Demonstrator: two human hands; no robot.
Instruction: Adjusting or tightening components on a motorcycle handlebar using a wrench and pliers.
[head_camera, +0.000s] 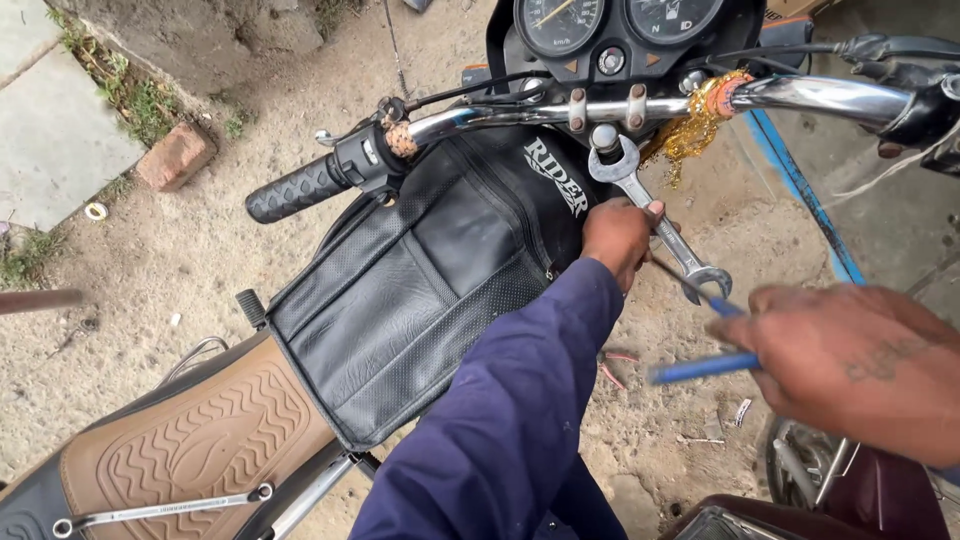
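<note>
Now left hand (620, 235) grips wrench (655, 220), long axis diagonal, open end up-left at handlebar (800, 97); right hand (850, 360) holds blue-handled tool (700, 368).

Steel spanner (655, 215) slanted, jaw on stem nut (605, 137)

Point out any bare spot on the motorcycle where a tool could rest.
The brown seat is bare ahead of the ring spanner, up to the black tank cover, which is itself bare. It is crowded at the handlebar clamp: the left hand holds a wrench there, with the right hand and its blue-handled tool beside.
</note>
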